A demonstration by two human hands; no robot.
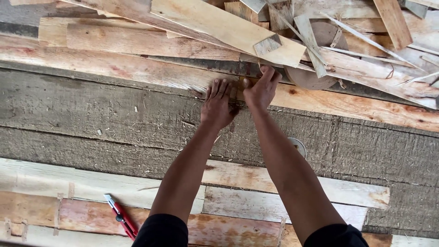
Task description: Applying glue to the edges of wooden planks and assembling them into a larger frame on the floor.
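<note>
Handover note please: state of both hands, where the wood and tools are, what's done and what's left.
Left hand: flat, palm down on the thin wood sheet, holding nothing.
Right hand: beside it, fingers pressing at the sheet's edge, close to the tape roll.
Utility knife: red, lying untouched on the near sheets.
Scrap strips piled at the far side.
Near sheets look taped together; the far sheet's seam is in hand and looks unfinished.

Thin pale veneer strip [137,68] lying flat across grey planks
</note>
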